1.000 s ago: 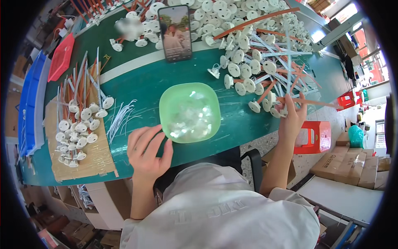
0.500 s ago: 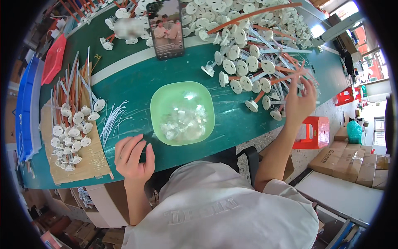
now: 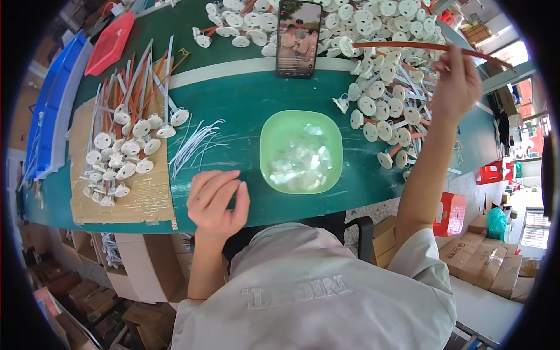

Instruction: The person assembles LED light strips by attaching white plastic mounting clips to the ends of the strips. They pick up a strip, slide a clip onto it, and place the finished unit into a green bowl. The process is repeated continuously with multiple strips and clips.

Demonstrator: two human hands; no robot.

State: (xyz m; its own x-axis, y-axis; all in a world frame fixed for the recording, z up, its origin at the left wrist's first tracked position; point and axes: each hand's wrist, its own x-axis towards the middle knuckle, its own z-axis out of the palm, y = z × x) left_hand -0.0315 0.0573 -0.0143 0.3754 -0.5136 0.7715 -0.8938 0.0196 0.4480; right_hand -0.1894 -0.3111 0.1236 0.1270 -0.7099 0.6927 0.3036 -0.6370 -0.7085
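Note:
My right hand (image 3: pixel 456 81) is raised over the pile of white disc-headed plastic parts (image 3: pixel 379 70) at the right of the green table, its fingers closed on a long orange rod (image 3: pixel 408 45) that stretches leftward and rightward. My left hand (image 3: pixel 216 198) rests at the near table edge, fingers loosely curled, holding nothing I can see. It lies just left of a light green square bowl (image 3: pixel 301 150) full of small clear pieces. A loose bundle of thin white sticks (image 3: pixel 195 140) lies just beyond the left hand.
A cardboard sheet (image 3: pixel 131 201) at the left carries finished disc-and-rod pieces (image 3: pixel 122 146). A phone (image 3: pixel 298 38) with a lit screen lies beyond the bowl. Blue trays (image 3: pixel 49 111) and a red basket (image 3: pixel 111 44) stand far left. Red stools and cardboard boxes sit on the floor right.
My right hand has lifted up and away from the table with the orange rod. My left hand has stayed near the table edge, shifting slightly toward the bowl.

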